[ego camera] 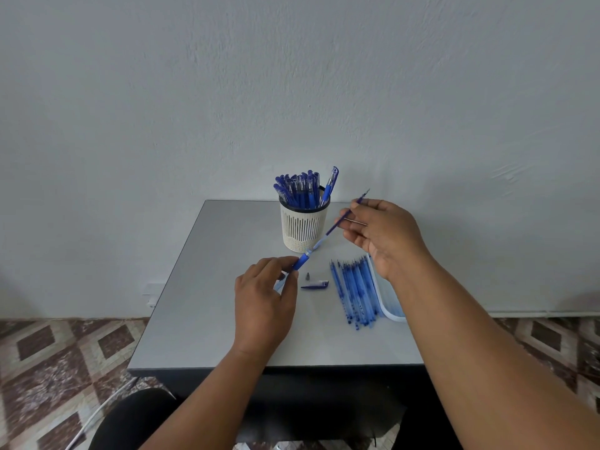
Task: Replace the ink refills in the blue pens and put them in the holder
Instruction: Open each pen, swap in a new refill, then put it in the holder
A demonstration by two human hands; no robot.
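Head view: at frame centre the left hand [264,298] pinches a blue pen barrel [300,262] in curled fingers. Up and to the right, the right hand [383,233] pinches an ink refill [337,224] whose lower end sits in the barrel. The holder [303,227], full of pens, stands behind on the grey bench [207,303]. Loose refills [355,289], a cap [315,284] and a tip [307,275] lie centre-right.

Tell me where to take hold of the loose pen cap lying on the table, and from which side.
Pinch the pen cap across its middle from above, fingers on its near and far long sides. It lies flat, roughly left to right, so the long sides are open. The small metal tip sits just behind its left end; a grip nearer the right end probably avoids knocking it. The left hand is nearest but grips the pen barrel.
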